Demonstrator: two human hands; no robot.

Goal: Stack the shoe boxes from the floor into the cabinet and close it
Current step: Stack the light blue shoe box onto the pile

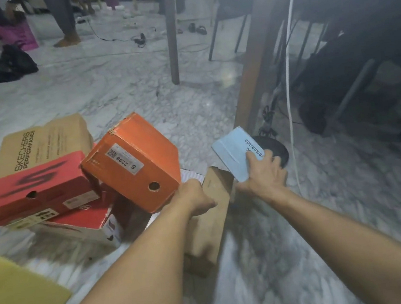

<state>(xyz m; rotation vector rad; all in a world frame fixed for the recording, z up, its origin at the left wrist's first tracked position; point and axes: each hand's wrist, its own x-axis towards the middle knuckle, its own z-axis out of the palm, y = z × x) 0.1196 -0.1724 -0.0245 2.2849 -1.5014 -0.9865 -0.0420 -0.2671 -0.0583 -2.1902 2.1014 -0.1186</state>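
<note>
Gripping the orange box [131,164] with the left hand [194,197] and the blue box [237,155] with the right hand [263,172], the person needed firmer two-box control before lifting.

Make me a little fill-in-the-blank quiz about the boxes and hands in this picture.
1. The right hand holds a light ____ box.
2. The tilted orange box has a round ____ in its end face.
3. The left hand grips the edge of a plain ____ cardboard box.
4. The Skechers box lies to the ____ of the orange box.

Missing words: blue; hole; brown; left
</note>
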